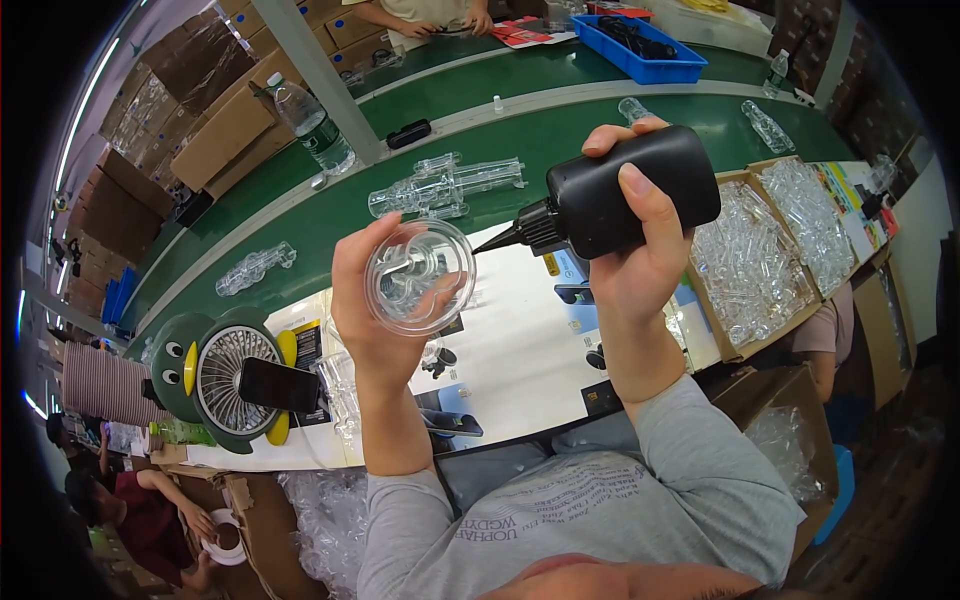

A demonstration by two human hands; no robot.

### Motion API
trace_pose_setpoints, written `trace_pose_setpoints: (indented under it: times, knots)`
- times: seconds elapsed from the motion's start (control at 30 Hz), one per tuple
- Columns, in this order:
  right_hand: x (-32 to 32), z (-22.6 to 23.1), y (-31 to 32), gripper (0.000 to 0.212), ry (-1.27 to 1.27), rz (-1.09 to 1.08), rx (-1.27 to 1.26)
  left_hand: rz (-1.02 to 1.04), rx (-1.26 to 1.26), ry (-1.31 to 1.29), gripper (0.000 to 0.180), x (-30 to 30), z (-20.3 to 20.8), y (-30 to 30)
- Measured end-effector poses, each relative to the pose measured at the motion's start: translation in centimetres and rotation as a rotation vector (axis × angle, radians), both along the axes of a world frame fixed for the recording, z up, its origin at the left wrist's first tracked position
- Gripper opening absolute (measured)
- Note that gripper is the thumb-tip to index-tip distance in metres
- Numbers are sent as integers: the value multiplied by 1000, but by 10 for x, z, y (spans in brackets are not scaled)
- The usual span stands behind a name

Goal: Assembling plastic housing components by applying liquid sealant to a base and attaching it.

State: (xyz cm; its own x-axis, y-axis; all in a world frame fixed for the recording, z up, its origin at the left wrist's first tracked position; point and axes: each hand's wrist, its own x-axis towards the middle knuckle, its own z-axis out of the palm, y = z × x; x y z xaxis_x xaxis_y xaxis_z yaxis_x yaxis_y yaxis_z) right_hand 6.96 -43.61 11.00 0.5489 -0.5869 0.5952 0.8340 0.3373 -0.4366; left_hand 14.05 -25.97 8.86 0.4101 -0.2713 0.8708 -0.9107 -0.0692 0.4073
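My left hand (362, 330) is closed around a clear round plastic part (420, 278), its wide circular rim facing up. Inside the rim, smaller clear shapes show, too glassy to make out fully. My right hand (648, 245) grips a black squeeze bottle (635, 195) lying nearly level, its thin pointed nozzle (505, 238) aimed left. The nozzle's tip meets the right edge of the clear part in the picture; whether it touches cannot be made out. Just beyond my left hand, a clear plastic assembly of several tubes (445, 190) lies on the green surface (345, 215).
Cardboard boxes of clear plastic parts (750, 265) stand at right. A penguin-shaped fan (238, 372) with a dark phone (280, 386) in front is at left. More clear pieces (257, 268), a water bottle (312, 128) and a blue tray (640, 50) lie farther off. Other people work nearby.
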Motion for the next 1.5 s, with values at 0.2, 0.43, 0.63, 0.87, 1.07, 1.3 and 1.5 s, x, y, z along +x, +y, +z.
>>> trace_pose_setpoints:
  times: [0.2,0.43,0.63,0.87,1.07,1.3,1.5]
  knots:
    - [0,1,-1,35,16,-19,4,-33,25,121,66,-1,0,3]
    - [0,2,-1,36,20,-16,33,-159,-30,180,72,2,-2,5]
    - [-3,3,-2,36,34,2,16,-196,17,104,72,5,2,8]
    - [-4,2,-1,35,52,38,-7,-177,96,68,81,5,4,13]
    - [-4,2,1,35,47,39,-9,59,92,-25,82,3,-6,10]
    - [-4,2,0,35,31,39,1,-79,22,-66,70,11,-10,6]
    - [-6,3,0,36,34,31,3,-93,-33,-62,63,7,-3,4]
